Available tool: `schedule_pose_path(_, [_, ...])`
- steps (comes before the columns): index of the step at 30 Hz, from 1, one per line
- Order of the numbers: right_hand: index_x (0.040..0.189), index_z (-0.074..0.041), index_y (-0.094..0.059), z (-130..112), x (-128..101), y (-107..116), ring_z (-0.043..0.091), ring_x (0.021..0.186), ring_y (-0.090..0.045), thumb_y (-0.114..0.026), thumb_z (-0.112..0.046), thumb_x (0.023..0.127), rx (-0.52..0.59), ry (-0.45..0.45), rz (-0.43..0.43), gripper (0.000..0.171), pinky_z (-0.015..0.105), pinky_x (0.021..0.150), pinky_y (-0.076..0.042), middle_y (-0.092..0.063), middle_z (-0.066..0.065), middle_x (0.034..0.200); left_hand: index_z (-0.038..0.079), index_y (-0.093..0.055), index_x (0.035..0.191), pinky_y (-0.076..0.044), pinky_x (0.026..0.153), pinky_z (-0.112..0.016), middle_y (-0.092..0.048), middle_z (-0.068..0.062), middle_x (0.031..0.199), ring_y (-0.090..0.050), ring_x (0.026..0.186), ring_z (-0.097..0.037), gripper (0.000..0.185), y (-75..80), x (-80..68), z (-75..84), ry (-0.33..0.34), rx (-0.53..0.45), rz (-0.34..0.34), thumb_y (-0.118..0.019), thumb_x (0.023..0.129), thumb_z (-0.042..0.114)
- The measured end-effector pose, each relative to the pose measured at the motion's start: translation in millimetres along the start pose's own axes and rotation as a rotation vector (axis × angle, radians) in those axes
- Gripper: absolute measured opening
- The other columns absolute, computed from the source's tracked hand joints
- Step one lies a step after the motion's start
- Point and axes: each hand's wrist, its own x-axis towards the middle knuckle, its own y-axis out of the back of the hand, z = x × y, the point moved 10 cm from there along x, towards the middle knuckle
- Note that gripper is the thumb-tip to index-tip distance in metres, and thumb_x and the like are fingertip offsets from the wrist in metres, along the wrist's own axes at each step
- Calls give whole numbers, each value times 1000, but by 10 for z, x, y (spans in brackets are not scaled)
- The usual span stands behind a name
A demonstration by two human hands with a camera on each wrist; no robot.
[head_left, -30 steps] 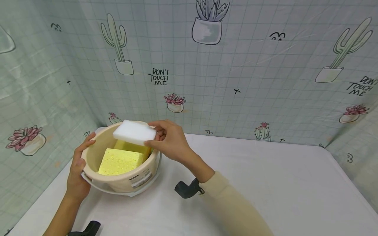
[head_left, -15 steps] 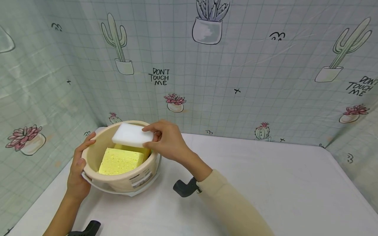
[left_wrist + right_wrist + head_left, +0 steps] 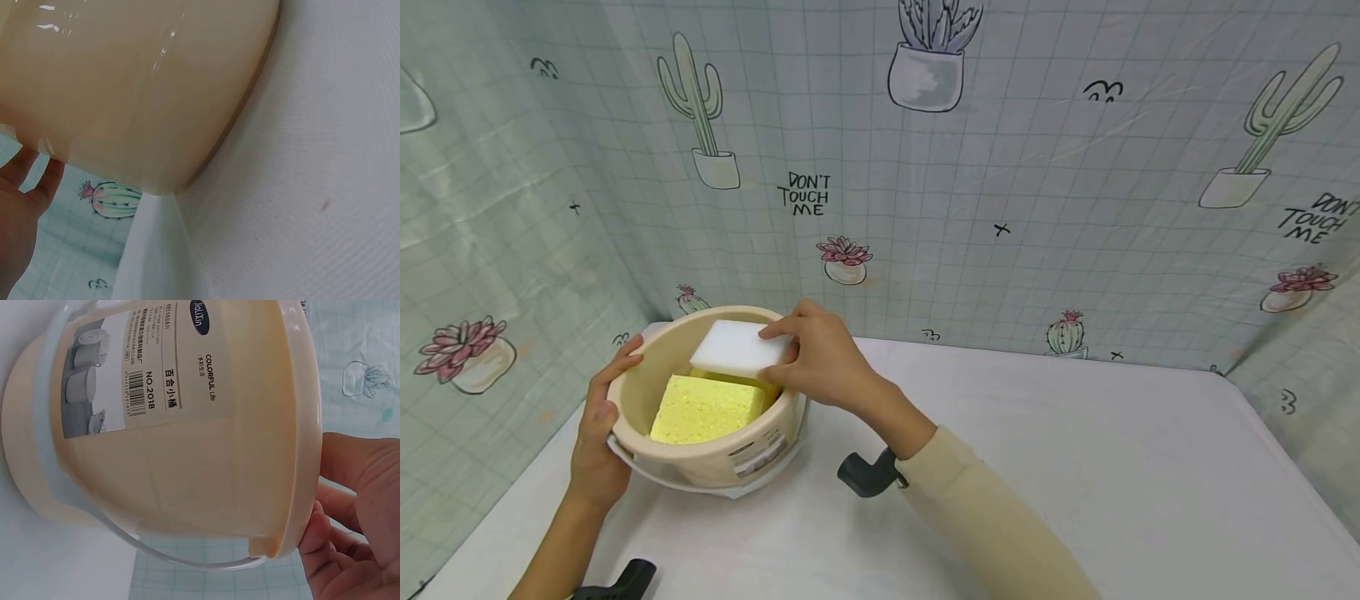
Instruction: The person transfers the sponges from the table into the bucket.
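Observation:
A cream bucket [image 3: 700, 454] stands on the left part of the table. My left hand [image 3: 598, 454] holds its left side, with fingers along the rim. In the left wrist view, those fingers touch the bucket wall [image 3: 144, 94]. Inside lies a yellow sponge [image 3: 707, 410], with more yellow partly covered behind it. My right hand [image 3: 831, 358] pinches the right end of a white sponge [image 3: 736, 348] inside the bucket's mouth, above the rear yellow piece. The right wrist view shows the right hand [image 3: 356, 512] at the bucket rim [image 3: 307, 425]; the white sponge is hidden there.
A white cloth covers the table [image 3: 1037, 467]. Behind and left hangs a grid-patterned curtain [image 3: 1000, 167] with cactus prints. The bucket's white handle [image 3: 169, 553] hangs down its side, near a printed label [image 3: 144, 375]. Black wrist mounts [image 3: 865, 475] sit at both wrists.
My right hand has lowered the white sponge further into the bucket, moving slightly left and then down. The left hand and the bucket have stayed in place.

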Motion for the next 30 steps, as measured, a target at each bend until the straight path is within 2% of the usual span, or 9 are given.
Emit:
schedule_pose_path(5, [116,-11,-70,7,15,-15,8,74,-50,-85,-21,73,-11,-38,-21,47,15,60,-44,-47,-1,94,4,-37,141,-19,110,-23,-11,-9,156,-7,141,-24,48,-3,6,3,2,-5,-3,-36,97,22])
schedule_pose_path(9, [120,-11,-68,-10,33,-34,8,81,-50,-84,-26,74,-68,-40,-54,50,15,66,-43,-49,0,108,4,-38,141,-19,110,-23,-12,-9,156,-7,141,-24,48,2,12,0,11,-13,7,-37,97,23])
schedule_pose_path(13, [122,-11,-67,-20,36,-50,7,84,-51,-81,-28,78,-66,-40,-91,49,15,68,-43,-49,1,118,5,-39,141,-19,110,-24,-12,-8,156,-8,141,-24,48,8,20,-8,21,-19,18,-38,97,23])
schedule_pose_path(20, [124,-8,-64,-27,29,-39,4,84,-55,-69,-15,88,-5,-1,-115,37,14,64,-46,-53,3,128,4,-38,141,-18,111,-24,-11,-8,156,-7,141,-24,48,10,29,-8,20,-30,9,-37,97,22])
schedule_pose_path(24, [125,-8,-63,-31,25,-18,5,84,-55,-62,-6,89,11,25,-103,35,14,64,-46,-54,3,129,5,-38,141,-18,111,-24,-11,-8,156,-7,141,-24,48,13,19,-8,22,-33,10,-37,96,22])
schedule_pose_path(30, [126,-8,-62,-2,8,16,7,91,-59,-57,-2,90,83,17,-72,37,14,69,-48,-53,4,134,4,-38,140,-18,111,-24,-11,-9,156,-7,141,-24,47,-1,8,1,17,-33,4,-37,97,22])
